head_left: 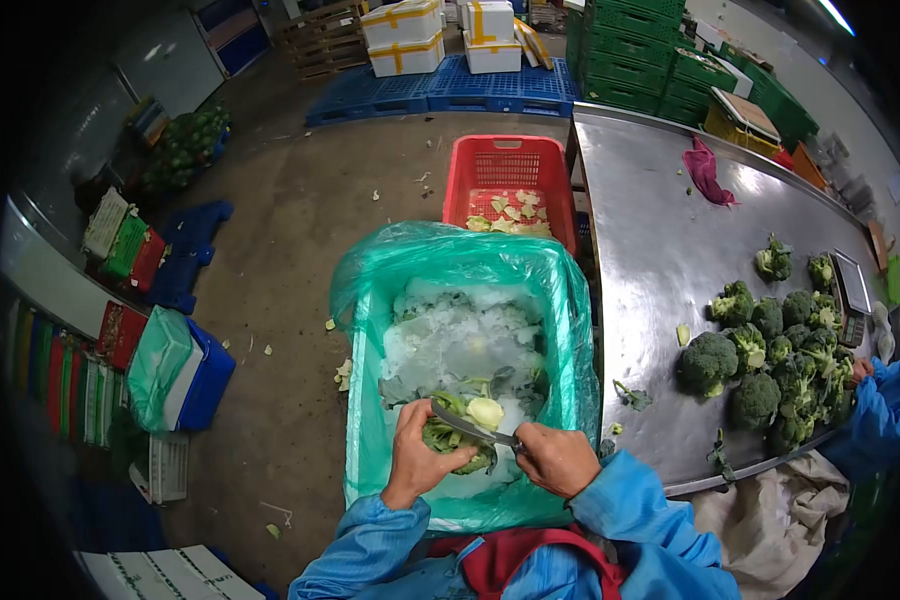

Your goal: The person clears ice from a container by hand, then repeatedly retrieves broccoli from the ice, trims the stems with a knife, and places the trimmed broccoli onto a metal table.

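Observation:
My left hand (417,456) is closed around a broccoli head (485,412), its pale cut stem end facing up. A knife (462,421) is gripped by its dark handle in my right hand (558,460). Its blade lies across the broccoli beside the stem, the tip near my left fingers. Both hands are over a crate lined with a green plastic bag (363,440). Crushed ice (425,345) fills much of the crate, with some broccoli and leaves showing through it; how much lies under the ice is hidden.
At right, a metal table (650,250) bears a broccoli pile (760,345), a scale (852,285) and a pink cloth (707,170). A co-worker's blue sleeve (880,410) reaches in there. Beyond my crate stands a red crate (460,170) with leaf scraps.

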`<action>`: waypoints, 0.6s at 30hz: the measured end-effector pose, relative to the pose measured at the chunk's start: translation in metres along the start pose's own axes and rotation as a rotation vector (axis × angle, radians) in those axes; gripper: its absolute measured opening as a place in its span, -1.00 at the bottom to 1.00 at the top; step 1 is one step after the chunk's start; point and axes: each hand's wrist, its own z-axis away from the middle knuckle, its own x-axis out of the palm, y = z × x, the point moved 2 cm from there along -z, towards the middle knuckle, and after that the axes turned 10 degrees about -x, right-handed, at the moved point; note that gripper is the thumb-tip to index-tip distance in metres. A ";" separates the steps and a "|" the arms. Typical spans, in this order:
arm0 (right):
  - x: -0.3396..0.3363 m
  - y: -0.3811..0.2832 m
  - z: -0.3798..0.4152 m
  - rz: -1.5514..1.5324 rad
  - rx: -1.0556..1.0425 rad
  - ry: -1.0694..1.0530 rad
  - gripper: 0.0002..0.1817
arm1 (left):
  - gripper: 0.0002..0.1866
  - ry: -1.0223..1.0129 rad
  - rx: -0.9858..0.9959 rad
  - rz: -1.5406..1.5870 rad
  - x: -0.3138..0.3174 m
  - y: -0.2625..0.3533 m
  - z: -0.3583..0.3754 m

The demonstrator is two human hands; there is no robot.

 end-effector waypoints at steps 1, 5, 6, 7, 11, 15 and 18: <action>-0.001 -0.004 0.000 0.019 -0.019 0.025 -0.82 | -0.41 0.017 0.038 -0.001 -0.003 0.003 0.002; 0.007 -0.010 0.003 0.082 -0.070 0.104 -0.80 | -0.42 0.021 0.109 -0.060 -0.017 0.008 0.006; 0.015 -0.003 0.007 0.084 -0.063 0.103 -0.80 | -0.43 0.007 0.142 -0.094 -0.019 0.008 0.007; 0.028 0.012 0.014 0.094 -0.019 0.086 -0.81 | -0.44 -0.009 0.173 -0.130 -0.020 0.007 0.010; 0.051 0.089 0.065 0.008 0.495 -0.086 -0.81 | -0.46 -0.132 0.045 -0.074 -0.036 -0.020 0.023; 0.016 0.035 0.026 -0.416 0.316 0.024 -0.72 | -0.38 -0.331 -0.251 0.474 -0.029 -0.050 0.020; -0.004 0.006 -0.005 -0.831 0.154 0.074 -0.60 | -0.24 -0.634 -0.470 0.922 -0.020 -0.038 0.025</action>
